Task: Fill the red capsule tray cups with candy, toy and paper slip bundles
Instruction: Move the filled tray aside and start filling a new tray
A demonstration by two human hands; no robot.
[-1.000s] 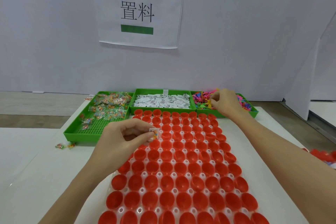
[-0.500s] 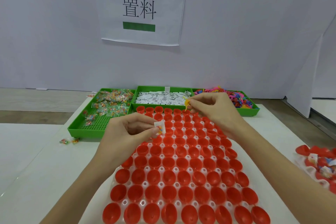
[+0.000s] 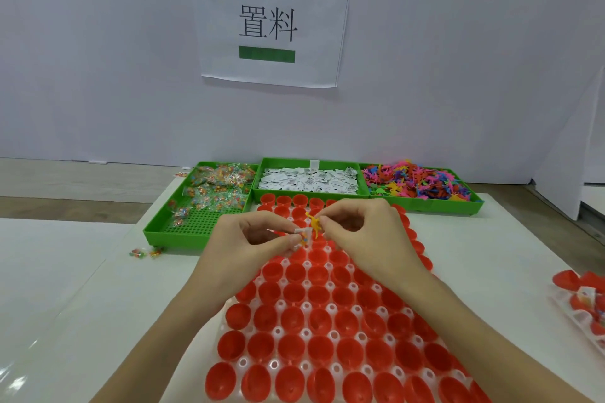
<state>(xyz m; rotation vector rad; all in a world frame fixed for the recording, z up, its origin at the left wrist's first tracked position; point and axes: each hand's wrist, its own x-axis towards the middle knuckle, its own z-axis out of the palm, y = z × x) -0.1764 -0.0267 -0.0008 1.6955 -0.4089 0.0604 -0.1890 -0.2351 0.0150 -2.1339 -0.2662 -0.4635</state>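
Observation:
The red capsule tray lies in front of me, its many red cups open and bare as far as they show. My left hand pinches a white paper slip with a small candy packet over the tray's far part. Right beside it, my right hand pinches a small yellow toy figure, which touches the slip bundle. Behind the tray stand three green bins: candy packets, paper slips and coloured toys.
Two stray candy packets lie on the white table left of the bins. A second tray with red capsules shows at the right edge. A paper sign hangs on the white wall behind.
My right hand left the toy bin with a yellow toy and came down to my left hand. The left hand kept its slip and candy and rose slightly toward the middle.

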